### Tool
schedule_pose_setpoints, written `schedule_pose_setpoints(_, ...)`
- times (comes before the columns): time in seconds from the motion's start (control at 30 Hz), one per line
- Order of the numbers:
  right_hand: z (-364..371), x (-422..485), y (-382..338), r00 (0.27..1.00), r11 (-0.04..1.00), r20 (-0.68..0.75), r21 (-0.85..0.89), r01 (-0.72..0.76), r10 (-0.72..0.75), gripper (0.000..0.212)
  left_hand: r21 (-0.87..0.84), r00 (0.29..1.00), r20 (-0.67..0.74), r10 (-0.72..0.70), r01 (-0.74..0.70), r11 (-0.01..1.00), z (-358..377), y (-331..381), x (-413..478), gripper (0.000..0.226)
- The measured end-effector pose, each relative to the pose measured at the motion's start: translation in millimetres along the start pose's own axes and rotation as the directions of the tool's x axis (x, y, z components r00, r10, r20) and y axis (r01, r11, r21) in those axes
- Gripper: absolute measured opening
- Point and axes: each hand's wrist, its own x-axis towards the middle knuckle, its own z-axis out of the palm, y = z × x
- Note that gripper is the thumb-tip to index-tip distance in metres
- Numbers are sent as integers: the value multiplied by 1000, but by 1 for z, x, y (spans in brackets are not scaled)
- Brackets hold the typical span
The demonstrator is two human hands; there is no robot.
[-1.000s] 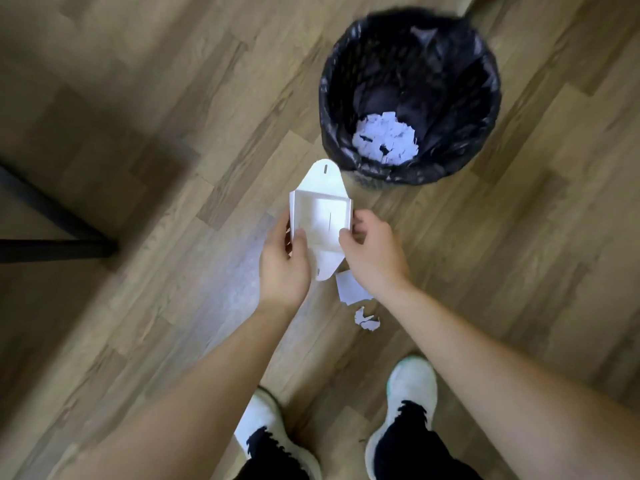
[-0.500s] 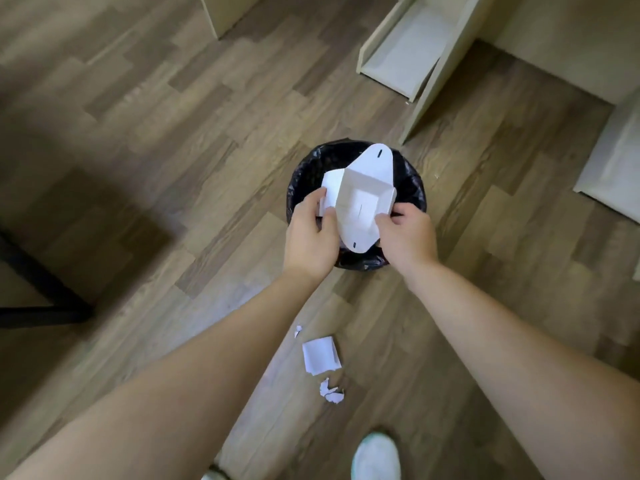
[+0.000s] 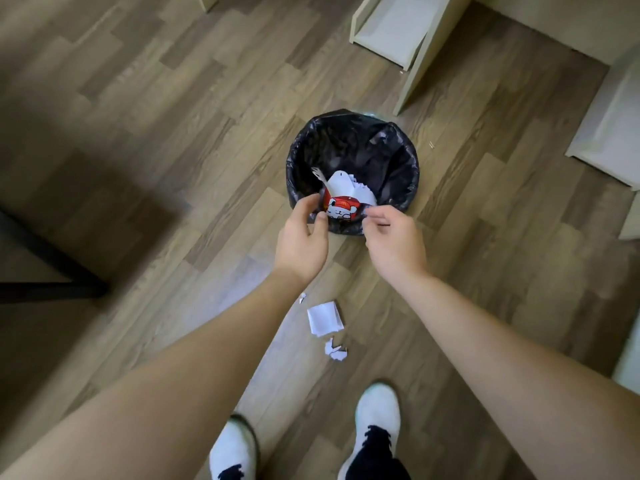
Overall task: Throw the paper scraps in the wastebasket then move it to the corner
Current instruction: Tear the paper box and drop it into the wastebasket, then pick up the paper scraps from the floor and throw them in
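A view looking down from the head at a wood-plank floor (image 3: 145, 109). At far left, a dark furniture leg (image 3: 52, 271) crosses the floor. Two bare forearms reach forward from the bottom edge. The left hand (image 3: 303, 242) hovers over the near rim of a round wastebasket (image 3: 408, 161) lined with a black bag, its fingers spread apart and holding nothing. Just beyond it, a folded paper box (image 3: 341, 202), white with a red cartoon print, lies inside the wastebasket against the near wall, on top of small white paper scraps (image 3: 360, 187); whether the thumb touches it is unclear. The right hand (image 3: 394, 245) hovers beside the left at the same rim, fingers loosely curled with thumb and forefinger close together, and nothing visible between them. On the floor between the forearms, nearer than the wastebasket, lie a square white scrap (image 3: 324, 318) and some smaller torn bits (image 3: 335, 349). Two white shoes (image 3: 377, 410) show at the bottom. Pale shelving (image 3: 391, 26) stands beyond the wastebasket, at upper right
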Motion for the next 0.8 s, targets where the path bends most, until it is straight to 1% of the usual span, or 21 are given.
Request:
schedule_pose_setpoints(0.13, 13, -44, -17, 999, 999, 46, -29, 23, -22, 27, -35, 998, 64, 18, -16, 999, -15, 7, -37, 41)
schedule_pose_setpoints(0.23, 31, -74, -28, 1000, 1000, 30, -26, -1, 2, 23, -37, 994, 105, 13, -9, 999, -35, -4, -59, 40)
schedule_pose_setpoints(0.3, 41, -88, -26, 1000, 1000, 15, -12, -23, 23, 23, -39, 994, 107, 1, 3, 999, -47, -13, -68, 40)
schedule_pose_setpoints(0.33, 58, -111, -25, 999, 1000, -13, -7, -29, 29, 24, -32, 992, 123, 12, -9, 999, -69, -27, -80, 39)
schedule_pose_setpoints(0.4, 67, -125, -18, 998, 998, -23, -12, -59, 59, 26, -36, 994, 109, 6, -2, 999, -85, -40, -87, 37)
schedule_pose_setpoints(0.5, 104, -177, -5, 989, 991, -62, 32, -129, 131, 25, -16, 986, 167, -2, 5, 1000, -129, -77, -120, 35)
schedule_pose_setpoints(0.6, 135, -212, 10, 976, 982, -125, 87, -166, 176, 23, 44, 978, 205, 26, -36, 998, -158, -111, -135, 32)
schedule_pose_setpoints(0.67, 146, -226, 22, 968, 968, -130, 163, -192, 214, 24, 71, 972, 233, 27, -45, 996, -166, -128, -137, 31)
schedule_pose_setpoints(0.8, 162, -232, 59, 959, 957, -144, 198, -214, 244, 26, 107, 963, 267, 23, -54, 993, -161, -165, -132, 28)
